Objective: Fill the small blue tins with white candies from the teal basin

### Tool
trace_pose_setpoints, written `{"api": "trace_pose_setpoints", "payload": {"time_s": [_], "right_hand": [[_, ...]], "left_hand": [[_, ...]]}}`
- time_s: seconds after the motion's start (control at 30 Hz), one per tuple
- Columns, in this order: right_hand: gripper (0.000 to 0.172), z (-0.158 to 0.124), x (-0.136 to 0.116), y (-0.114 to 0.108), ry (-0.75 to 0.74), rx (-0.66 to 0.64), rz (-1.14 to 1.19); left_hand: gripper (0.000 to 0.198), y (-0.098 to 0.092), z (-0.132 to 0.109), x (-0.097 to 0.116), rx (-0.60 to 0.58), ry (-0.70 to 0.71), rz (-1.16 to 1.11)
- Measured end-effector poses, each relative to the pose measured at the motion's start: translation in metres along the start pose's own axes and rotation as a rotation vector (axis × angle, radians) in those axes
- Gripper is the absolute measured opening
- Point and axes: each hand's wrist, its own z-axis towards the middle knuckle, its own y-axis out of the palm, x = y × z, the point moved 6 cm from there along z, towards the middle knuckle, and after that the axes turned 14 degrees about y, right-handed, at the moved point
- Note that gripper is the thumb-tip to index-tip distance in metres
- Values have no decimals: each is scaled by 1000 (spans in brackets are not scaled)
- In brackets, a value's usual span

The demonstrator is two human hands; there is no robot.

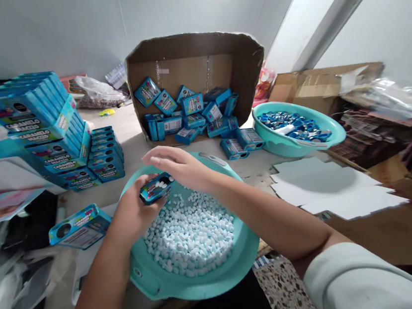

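Observation:
Over a turquoise basin [203,290] of small white and pale blue candies [193,233], my left hand [135,208] is closed around a small blue candy box [153,188]. Several white candies show in the opening at the box's right end. My right hand [175,166] is just above that end, palm down, its fingers stretched out toward the left. Its underside is hidden, so I cannot tell whether it touches the box. Left of the basin, another blue box [82,227] with a round dark opening lies on the table.
An open cardboard carton [193,51] behind the basin holds several blue boxes, with two more boxes [242,142] beside it. Stacked blue boxes [45,126] stand left. A second turquoise basin [288,149] and flat white card sheets [330,184] lie right.

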Motion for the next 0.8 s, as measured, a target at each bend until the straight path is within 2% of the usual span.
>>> {"api": "trace_pose_setpoints", "payload": {"time_s": [0.1, 0.23, 0.37, 0.53, 0.7, 0.8], "right_hand": [[19, -2, -2, -2, -28, 47, -305], [12, -3, -1, 2, -84, -30, -455], [5, 3, 6, -4, -47, -50, -479], [4, 4, 4, -10, -92, -29, -430], [11, 6, 7, -10, -100, 53, -448], [19, 7, 10, -8, -110, 46, -407]], "left_hand": [[56, -2, -1, 2, 21, 12, -39], [49, -3, -1, 2, 13, -22, -7], [46, -1, -1, 3, 2, -25, 19], [49, -2, -1, 0, 31, -24, -4], [50, -4, -1, 0, 39, -30, -26], [51, -5, -2, 1, 51, -46, -23]]}}
